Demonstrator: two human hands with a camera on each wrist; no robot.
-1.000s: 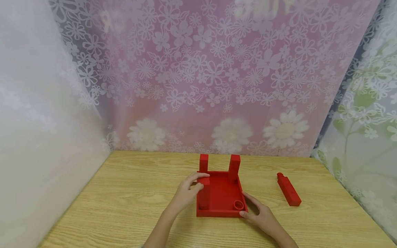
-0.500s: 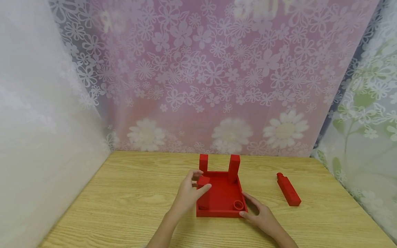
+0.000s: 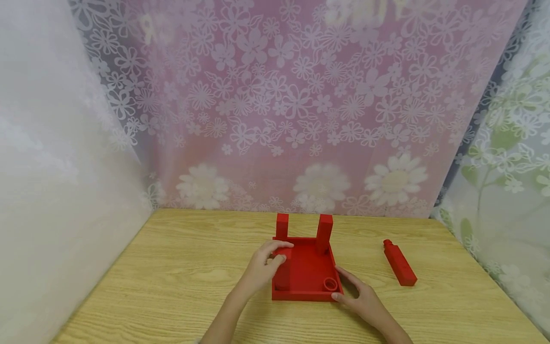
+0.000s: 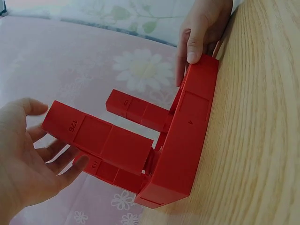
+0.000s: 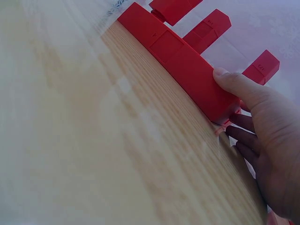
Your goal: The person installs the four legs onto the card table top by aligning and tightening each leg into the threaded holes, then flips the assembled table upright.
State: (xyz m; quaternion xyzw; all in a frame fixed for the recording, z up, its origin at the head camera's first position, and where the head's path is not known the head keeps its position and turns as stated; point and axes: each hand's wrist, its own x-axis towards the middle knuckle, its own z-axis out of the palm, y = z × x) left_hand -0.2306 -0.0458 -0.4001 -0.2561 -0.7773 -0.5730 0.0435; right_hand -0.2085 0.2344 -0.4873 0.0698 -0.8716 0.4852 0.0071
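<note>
A red square tray-like base (image 3: 310,267) lies on the wooden table, with three red posts upright at its corners. My left hand (image 3: 259,267) holds the upper end of the near-left post (image 3: 282,274), thumb and fingers bent around it. In the left wrist view this post (image 4: 101,136) bears the number 126, and a narrow gap shows at its foot. My right hand (image 3: 365,301) grips the base's near-right corner, thumb on the front wall and fingers along the right side. At that corner stands a round ring socket (image 3: 330,284) without a post.
A loose red post (image 3: 400,263) with a narrower, ridged end lies on the table to the right. Behind the base rise the far-left post (image 3: 281,227) and far-right post (image 3: 324,234). A pink flowered curtain (image 3: 275,119) borders the table's far edge.
Half a second ago the left fingers were further back and the thumb lay across the near-left post; now they bend over its top again. The right hand and base stay put.
</note>
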